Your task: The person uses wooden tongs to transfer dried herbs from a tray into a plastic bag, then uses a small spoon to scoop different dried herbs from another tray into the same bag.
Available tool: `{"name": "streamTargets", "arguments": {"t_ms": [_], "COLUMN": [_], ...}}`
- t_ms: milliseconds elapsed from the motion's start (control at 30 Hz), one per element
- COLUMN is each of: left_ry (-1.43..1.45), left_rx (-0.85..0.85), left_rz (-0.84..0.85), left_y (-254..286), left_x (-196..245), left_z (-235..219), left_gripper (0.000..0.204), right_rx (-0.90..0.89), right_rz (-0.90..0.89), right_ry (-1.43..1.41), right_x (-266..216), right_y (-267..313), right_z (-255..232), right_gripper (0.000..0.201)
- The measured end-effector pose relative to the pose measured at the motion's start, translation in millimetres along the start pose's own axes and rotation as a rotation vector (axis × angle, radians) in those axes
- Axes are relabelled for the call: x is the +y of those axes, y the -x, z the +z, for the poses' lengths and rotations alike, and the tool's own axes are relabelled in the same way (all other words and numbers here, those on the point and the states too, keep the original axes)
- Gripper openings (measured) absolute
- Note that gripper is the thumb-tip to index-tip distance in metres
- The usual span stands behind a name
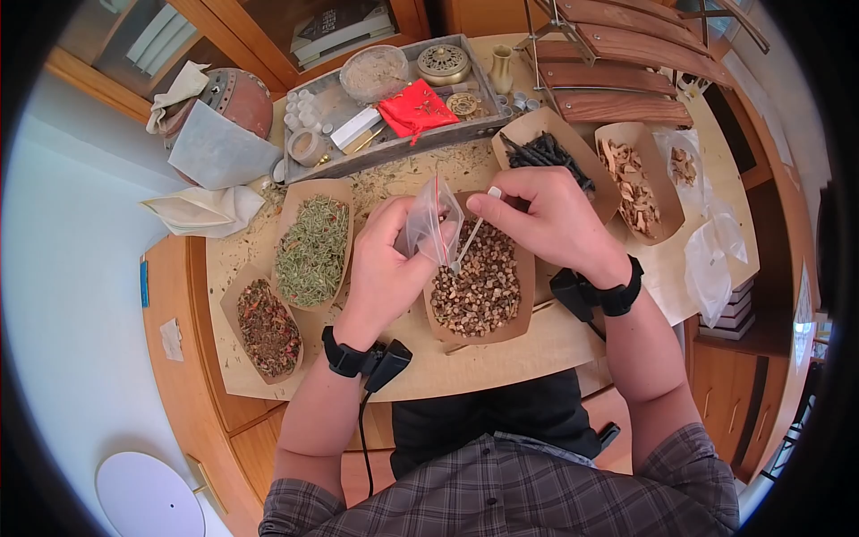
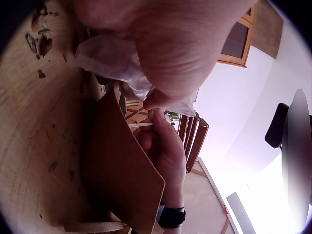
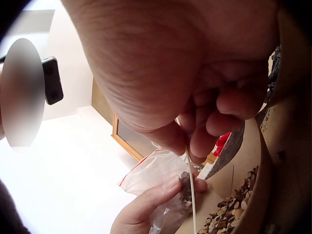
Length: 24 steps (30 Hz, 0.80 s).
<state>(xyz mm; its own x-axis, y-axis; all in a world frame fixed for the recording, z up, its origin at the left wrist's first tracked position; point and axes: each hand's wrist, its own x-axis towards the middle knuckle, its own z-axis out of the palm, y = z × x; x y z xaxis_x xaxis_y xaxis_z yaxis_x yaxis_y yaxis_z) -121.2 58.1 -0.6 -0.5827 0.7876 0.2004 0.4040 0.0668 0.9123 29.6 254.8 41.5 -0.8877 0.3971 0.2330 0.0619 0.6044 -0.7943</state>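
Observation:
My left hand grips a clear zip bag with a red line along its mouth. Dark bits show inside the bag in the right wrist view. Between thumb and fingers, my right hand pinches a thin white spoon, its small bowl pointing down near the bag. Both hands are over a brown paper tray filled with chopped brown and tan dried pieces. From the left wrist, the tray's side wall hides part of the scene, and the right hand shows beyond it.
To the left, paper trays hold green dried stems and a reddish-brown mix. Dark sticks and pale shavings fill trays at right. Behind stands a grey wooden tray with a red pouch. A slatted wooden chair is at back right.

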Motion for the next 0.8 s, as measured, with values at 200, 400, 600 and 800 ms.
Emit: {"name": "streamTargets", "arguments": {"t_ms": [200, 400, 600, 800], "left_ry": [-0.009, -0.020, 0.001, -0.034], "left_rx": [0.000, 0.000, 0.003, -0.031], "left_rz": [-0.005, -0.008, -0.015, 0.042], "left_y": [0.1, 0.9, 0.6, 0.5], "left_x": [2.3, 2.9, -0.9, -4.3], "left_z": [-0.7, -1.2, -0.4, -2.7], "left_gripper": [0.030, 0.030, 0.031, 0.030], "right_rx": [-0.003, -0.008, -0.009, -0.044], "right_rz": [0.005, 0.006, 0.005, 0.028], "right_ry": [0.001, 0.000, 0.008, -0.001], "right_x": [-0.8, -3.9, -0.8, -0.6], "right_y": [0.2, -0.1, 1.1, 1.7], "right_z": [-0.1, -1.4, 0.4, 0.0], "right_gripper": [0.039, 0.038, 0.040, 0.041]}}
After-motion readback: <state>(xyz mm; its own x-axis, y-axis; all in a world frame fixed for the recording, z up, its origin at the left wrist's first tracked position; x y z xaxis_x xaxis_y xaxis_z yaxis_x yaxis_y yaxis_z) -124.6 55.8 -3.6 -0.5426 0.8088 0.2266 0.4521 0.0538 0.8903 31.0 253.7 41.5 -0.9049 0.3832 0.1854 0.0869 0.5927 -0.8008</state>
